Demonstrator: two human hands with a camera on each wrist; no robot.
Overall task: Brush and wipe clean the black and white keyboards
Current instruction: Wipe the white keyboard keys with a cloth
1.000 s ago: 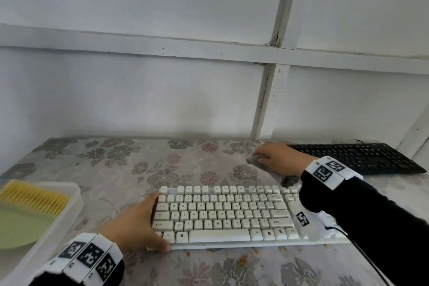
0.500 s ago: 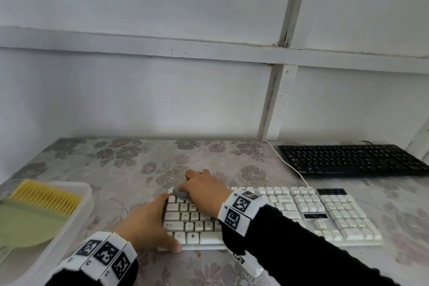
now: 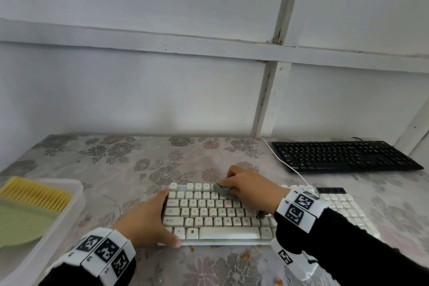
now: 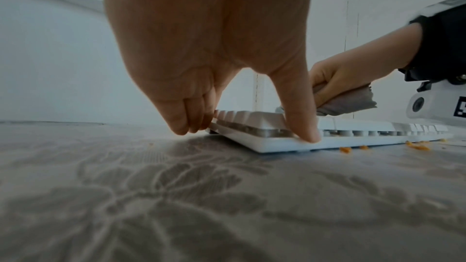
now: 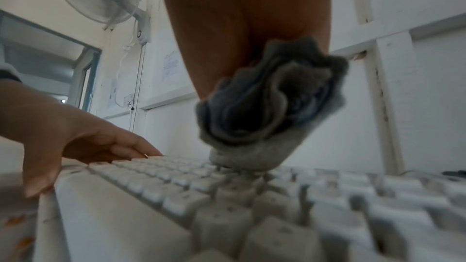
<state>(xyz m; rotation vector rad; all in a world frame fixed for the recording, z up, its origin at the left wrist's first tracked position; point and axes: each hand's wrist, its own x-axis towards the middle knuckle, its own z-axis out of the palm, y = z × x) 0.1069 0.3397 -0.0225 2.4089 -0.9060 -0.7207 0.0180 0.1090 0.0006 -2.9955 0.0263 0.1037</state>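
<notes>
The head view is evenly lit by soft, cool daylight with no glare; only faint shadows gather under the white plastic keyboard [image 3: 216,216] and along the pale wall's foot. Straight lines bow towards the frame edges (the wide lens at work). In the left wrist view the floral grey tablecloth [image 4: 176,196] is smeared and soft in the foreground, and the left hand [image 4: 209,47] looms dark against the bright wall. The right wrist view is dimmer: the crumpled grey cloth [image 5: 272,107] is blurred, and the nearest keys are out of focus.
</notes>
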